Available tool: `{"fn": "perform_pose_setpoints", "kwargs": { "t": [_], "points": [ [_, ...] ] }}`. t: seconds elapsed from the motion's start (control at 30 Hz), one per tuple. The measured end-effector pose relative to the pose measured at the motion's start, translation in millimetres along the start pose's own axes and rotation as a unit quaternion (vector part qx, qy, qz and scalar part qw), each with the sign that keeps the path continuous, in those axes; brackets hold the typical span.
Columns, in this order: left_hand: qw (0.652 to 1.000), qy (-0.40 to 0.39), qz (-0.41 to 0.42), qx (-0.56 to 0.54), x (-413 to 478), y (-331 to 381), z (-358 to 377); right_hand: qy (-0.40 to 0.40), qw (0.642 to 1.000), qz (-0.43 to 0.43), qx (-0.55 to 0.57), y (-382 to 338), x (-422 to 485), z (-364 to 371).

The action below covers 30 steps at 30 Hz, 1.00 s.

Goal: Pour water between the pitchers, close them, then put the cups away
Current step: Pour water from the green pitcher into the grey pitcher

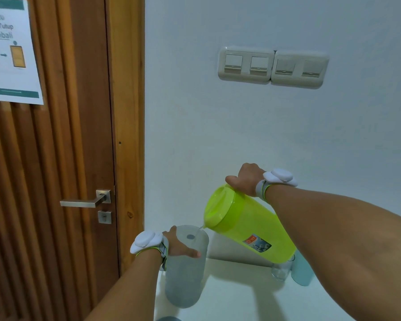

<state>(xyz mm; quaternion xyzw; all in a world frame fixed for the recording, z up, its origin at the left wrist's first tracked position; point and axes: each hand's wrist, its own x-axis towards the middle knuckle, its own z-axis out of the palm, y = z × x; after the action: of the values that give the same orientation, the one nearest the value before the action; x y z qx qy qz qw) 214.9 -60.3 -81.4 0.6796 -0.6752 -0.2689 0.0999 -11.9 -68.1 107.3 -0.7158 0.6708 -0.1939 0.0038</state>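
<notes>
Head view: green pitcher (pixel 248 224) hides glass (pixel 281 271); door (pixel 56 158) left.

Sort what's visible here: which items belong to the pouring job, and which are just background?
Job: green pitcher tilted in right hand; grey pitcher steadied by left hand; clear glass cup; pale blue cup.

Background: door handle; door notice; wall switches.

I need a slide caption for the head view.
Right hand tilts green pitcher, pouring water into grey pitcher steadied by left hand.
</notes>
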Motion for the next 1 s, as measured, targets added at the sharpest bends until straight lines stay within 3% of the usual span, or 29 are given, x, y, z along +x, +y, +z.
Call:
{"fn": "perform_pose_setpoints", "kwargs": {
  "t": [1.0],
  "points": [
    [1.000,0.003,-0.010,-0.014,-2.0,-0.8,0.4,-0.011,1.000,-0.002,-0.017,-2.0,-4.6,1.9]
  ]
}}
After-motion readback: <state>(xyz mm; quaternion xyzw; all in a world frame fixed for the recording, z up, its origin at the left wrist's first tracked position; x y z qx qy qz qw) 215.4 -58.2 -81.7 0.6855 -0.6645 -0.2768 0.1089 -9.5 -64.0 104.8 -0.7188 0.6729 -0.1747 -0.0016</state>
